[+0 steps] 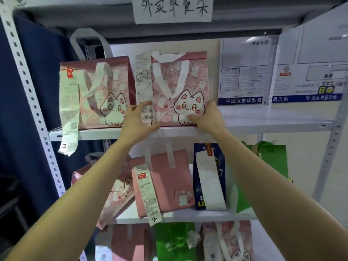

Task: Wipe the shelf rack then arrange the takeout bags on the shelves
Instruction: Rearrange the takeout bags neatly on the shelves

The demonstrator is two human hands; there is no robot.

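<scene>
A pink cat-print takeout bag (pixel 180 80) with white handles and a long receipt stands upright on the upper shelf (pixel 273 121) of the white metal rack. My left hand (pixel 137 121) grips its lower left corner over the receipt. My right hand (pixel 207 115) grips its lower right corner, thumb on the cat print. A second pink cat bag (pixel 105 95) stands just to its left, its receipt hanging over the shelf edge.
The shelf below holds two pink bags (pixel 165 185), a dark blue bag (pixel 209 176) and a green bag (pixel 267 166). More pink and green bags (pixel 173 242) sit lower. Notice boards (pixel 244 72) lean at the upper shelf's back right. A handwritten sign (pixel 173 8) hangs above.
</scene>
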